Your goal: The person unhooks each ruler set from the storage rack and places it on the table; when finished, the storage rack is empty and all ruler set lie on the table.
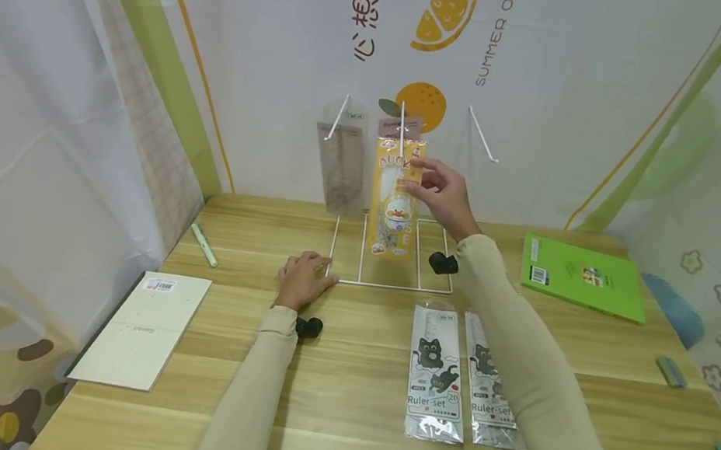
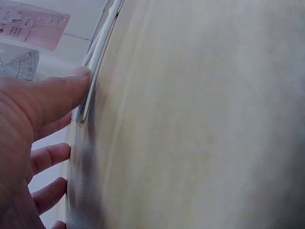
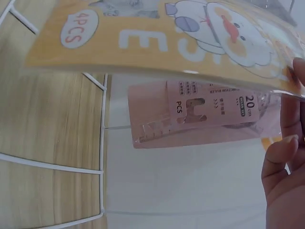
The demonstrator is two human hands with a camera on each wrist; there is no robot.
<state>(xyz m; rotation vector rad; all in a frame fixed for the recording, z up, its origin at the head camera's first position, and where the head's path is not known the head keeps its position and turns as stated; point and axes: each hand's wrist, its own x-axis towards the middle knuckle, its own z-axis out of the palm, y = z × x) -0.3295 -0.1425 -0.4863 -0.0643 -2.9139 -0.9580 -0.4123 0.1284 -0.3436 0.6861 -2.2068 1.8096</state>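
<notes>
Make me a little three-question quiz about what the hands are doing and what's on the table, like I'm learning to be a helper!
1. Pick one: what does the right hand pinch?
A) the cream book
B) the yellow duck packet
C) the green book

2. True or false: the left hand is touching the green book.

3. Fill in the missing word: the Ruler-set packets on the table have pictures of black ____.

Key:
1. B
2. False; it touches the white wire rack.
3. cats
</notes>
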